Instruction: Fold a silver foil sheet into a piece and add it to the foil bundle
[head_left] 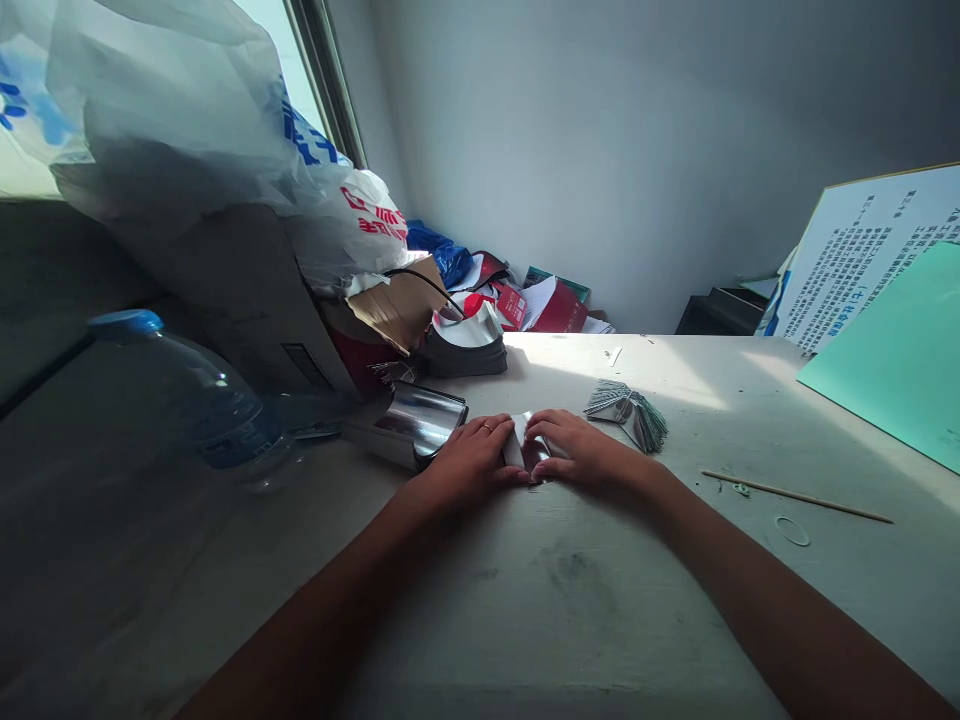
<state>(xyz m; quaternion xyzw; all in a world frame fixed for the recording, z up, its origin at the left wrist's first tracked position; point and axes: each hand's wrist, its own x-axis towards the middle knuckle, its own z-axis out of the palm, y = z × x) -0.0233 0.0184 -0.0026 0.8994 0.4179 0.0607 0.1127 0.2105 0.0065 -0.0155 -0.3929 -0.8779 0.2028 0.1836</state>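
Two bare hands meet over a small folded piece of silver card point(519, 446) on a scuffed white bench point(570, 620), pressing it from either side. The left hand point(472, 462), a ring point(487, 427) on one finger, lies low with its fingers stretched toward the fold. The right hand point(581, 450) curves in from the opposite side, and its fingertips nearly meet the left's. Both hands are closed in around the piece, though this view cannot show whether they grip it or only press down.

Just beside the left hand lies a curled sheet of mirror-silver card point(416, 425). Near the right hand sits a pleated silver fan point(626, 415) with a green fringe. Farther right on the bench, a wooden skewer point(795, 497) lies near a rubber band point(793, 531), while a mint-green card point(892, 350) overlaps a printed white board point(862, 260) at the corner. To the left are a blue-capped plastic water bottle point(187, 400) and a cardboard box point(225, 290) beneath a white plastic carrier bag point(187, 130) printed in blue and red. A stack of curved white-and-black paper point(465, 345) sits at the box's foot.
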